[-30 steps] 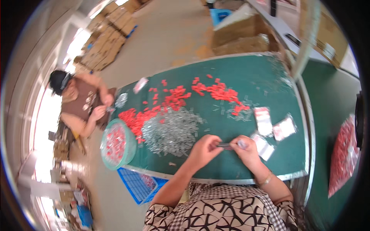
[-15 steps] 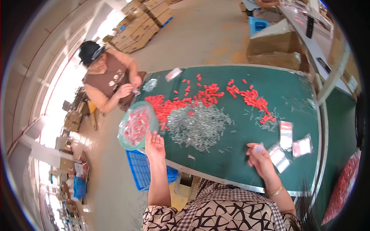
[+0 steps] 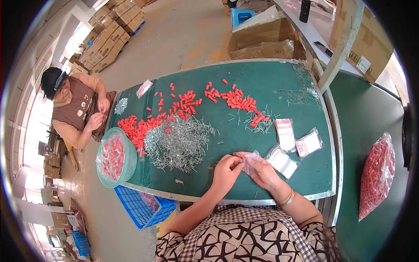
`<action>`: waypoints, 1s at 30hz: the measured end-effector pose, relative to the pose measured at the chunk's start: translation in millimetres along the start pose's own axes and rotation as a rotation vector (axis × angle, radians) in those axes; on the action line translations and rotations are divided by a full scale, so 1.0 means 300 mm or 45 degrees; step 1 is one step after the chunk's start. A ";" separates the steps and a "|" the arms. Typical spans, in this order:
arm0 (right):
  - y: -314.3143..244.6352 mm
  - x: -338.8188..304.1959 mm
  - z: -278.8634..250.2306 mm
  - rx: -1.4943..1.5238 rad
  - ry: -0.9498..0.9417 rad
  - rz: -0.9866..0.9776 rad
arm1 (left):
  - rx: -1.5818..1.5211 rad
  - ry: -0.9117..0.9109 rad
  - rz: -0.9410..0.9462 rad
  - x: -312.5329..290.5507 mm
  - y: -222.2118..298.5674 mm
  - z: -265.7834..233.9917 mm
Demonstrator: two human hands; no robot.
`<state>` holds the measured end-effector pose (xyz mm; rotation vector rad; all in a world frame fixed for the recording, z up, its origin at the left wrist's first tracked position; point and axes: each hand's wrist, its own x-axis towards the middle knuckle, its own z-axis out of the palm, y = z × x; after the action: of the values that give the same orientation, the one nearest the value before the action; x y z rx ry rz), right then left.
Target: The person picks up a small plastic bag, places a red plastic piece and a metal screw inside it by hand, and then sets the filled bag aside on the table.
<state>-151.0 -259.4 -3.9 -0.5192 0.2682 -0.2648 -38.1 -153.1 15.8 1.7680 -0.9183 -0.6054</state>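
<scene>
My left hand (image 3: 224,174) and my right hand (image 3: 264,174) meet over the near edge of the green-topped table. Between them is a small clear plastic bag (image 3: 250,168), pinched by the fingers of both. Beyond my left hand spreads a heap of thin silvery metal pins (image 3: 179,146), screws or nails. Small red plastic sleeves (image 3: 133,130) lie along its far side, and a second group of red sleeves (image 3: 239,101) lies farther right. Stacks of flat clear bags (image 3: 281,162) rest just right of my right hand.
A green basket (image 3: 133,157) of filled bags stands at the table's left corner, above a blue crate (image 3: 135,207). Across the left end, a co-worker (image 3: 78,107) handles small pieces. A big bag of red sleeves (image 3: 377,174) lies right; an open carton (image 3: 266,41) stands beyond the table.
My left hand has left the basket's side and come over to my right hand, closing on the small bag. The view has swung, so the table sits farther left.
</scene>
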 end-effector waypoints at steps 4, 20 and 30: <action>0.002 0.001 -0.002 -0.010 0.006 -0.008 | 0.052 -0.014 -0.009 0.005 -0.010 0.008; -0.018 0.009 -0.023 0.185 0.165 -0.165 | -0.379 0.059 -0.185 0.006 -0.065 -0.021; -0.026 -0.029 -0.013 -0.803 0.320 -0.364 | -0.645 0.094 -0.246 0.013 0.010 -0.103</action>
<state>-161.7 -264.9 -1.4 -1.1548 0.5287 -0.5301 -13.6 -139.9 29.8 1.4133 -0.4875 -0.8107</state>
